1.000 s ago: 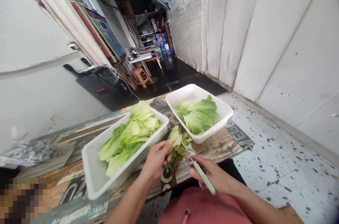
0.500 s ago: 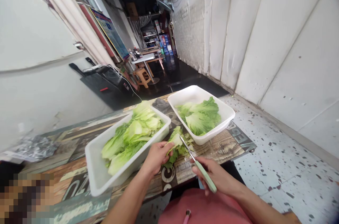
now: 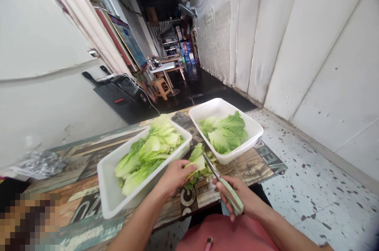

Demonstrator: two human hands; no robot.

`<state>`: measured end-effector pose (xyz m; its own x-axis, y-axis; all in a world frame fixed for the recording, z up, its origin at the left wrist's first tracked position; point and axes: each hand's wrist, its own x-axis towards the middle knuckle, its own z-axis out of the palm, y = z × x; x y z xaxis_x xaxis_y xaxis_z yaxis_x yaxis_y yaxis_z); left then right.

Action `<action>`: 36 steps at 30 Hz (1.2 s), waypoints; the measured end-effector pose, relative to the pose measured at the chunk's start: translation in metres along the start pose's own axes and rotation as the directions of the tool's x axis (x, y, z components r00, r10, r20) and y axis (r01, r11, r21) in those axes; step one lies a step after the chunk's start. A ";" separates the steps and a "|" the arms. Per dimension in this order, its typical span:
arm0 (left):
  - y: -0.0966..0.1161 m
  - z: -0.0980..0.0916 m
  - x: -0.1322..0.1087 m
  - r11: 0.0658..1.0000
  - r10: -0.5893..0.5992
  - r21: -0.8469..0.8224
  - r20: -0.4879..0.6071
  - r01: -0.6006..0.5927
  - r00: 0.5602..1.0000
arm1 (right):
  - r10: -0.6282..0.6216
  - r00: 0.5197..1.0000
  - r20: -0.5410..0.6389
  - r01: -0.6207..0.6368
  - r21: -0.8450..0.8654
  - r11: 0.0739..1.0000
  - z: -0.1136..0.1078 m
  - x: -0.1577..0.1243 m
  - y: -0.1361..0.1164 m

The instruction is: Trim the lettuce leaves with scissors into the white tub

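Head view, worn by the person: looks forward and downward from above the wearer's reddish garment (image 3: 227, 233), which fills the lower edge. Worktop (image 3: 248, 166) close, near edge slanting upward to the right. Left fingers (image 3: 187, 169) and right fingers (image 3: 232, 182) at close range, just below mid-view. Wide field, left wall (image 3: 35, 116) and right wall (image 3: 296, 45) both in; far end, down the passage, reaches past an orange stool (image 3: 160, 87).
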<state>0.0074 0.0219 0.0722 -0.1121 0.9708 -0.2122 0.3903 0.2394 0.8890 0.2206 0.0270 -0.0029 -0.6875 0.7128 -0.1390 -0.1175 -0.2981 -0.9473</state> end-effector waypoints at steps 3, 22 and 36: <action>0.031 -0.008 0.010 0.990 0.137 -0.005 -0.097 -0.138 0.986 | 0.001 1.000 0.002 -0.001 0.131 0.991 0.000 -0.001 0.010; 0.000 -0.155 0.030 0.403 0.218 0.899 0.088 -0.172 0.972 | 0.061 0.997 0.052 -0.066 0.109 0.992 0.007 0.002 0.016; 0.009 -0.135 0.021 0.770 0.564 0.541 -0.331 -0.337 0.757 | 0.034 0.999 0.039 -0.035 0.038 0.999 0.012 -0.005 0.006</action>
<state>-0.1148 0.0424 0.1308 -0.1672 0.8640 0.4750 0.8331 -0.1338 0.5367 0.2147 0.0133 -0.0046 -0.7187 0.6768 -0.1593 -0.1206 -0.3469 -0.9301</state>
